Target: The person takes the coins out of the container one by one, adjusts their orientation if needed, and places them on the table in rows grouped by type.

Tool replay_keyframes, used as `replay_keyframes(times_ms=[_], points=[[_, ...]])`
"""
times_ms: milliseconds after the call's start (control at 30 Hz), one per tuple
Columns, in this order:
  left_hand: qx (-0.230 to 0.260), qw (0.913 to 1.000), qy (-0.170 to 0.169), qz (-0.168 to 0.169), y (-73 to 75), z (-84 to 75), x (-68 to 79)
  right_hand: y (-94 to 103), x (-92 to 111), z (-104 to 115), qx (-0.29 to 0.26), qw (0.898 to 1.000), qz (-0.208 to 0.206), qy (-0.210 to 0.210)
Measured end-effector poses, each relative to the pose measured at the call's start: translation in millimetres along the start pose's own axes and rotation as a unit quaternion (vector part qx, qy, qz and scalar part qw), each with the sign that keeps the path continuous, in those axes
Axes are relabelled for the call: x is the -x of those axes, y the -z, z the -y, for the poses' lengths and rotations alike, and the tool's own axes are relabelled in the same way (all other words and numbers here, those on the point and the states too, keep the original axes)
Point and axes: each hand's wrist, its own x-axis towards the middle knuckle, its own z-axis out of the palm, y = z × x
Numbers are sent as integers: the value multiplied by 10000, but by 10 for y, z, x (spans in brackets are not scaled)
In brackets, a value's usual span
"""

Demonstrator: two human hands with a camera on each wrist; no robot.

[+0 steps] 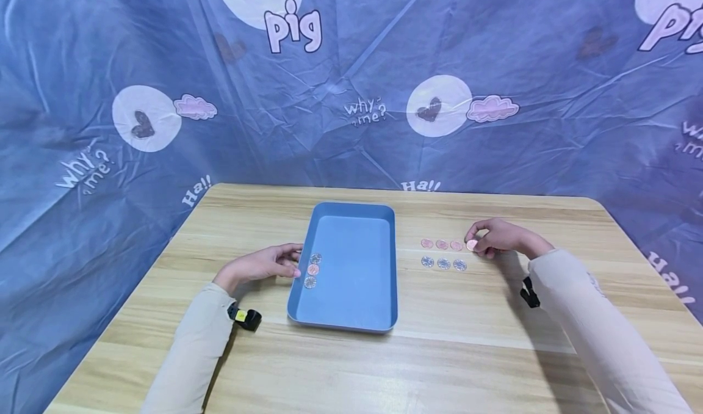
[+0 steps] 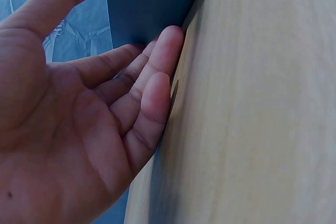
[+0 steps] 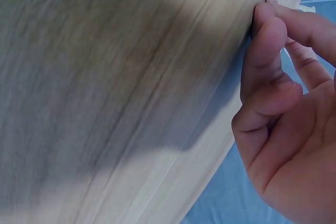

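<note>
Pink coin (image 1: 472,245) pinched in right hand (image 1: 497,238), beside coin rows (image 1: 442,254)

Three cams: one head, two wrist.
Head cam sits high, looks fwd and down over the whole table (image 1: 351,371), both hands in frame, backdrop behind. Left wrist cam is v. close, palm-side on the left hand (image 2: 79,129), tabletop alongside. Right wrist cam equally close on the right hand (image 3: 283,108). All three share the tabletop; each wrist view shares its hand w/ head.
</note>
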Motion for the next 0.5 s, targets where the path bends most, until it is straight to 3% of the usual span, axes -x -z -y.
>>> replay_keyframes(times_ms=[300, 500], points=[[-38, 10000, 17, -19, 6, 15, -6, 5, 9, -35, -129, 9983, 193, 538], [-126, 9999, -3, -44, 8, 20, -11, -36, 9, -1, 34, 9997, 14, 222]])
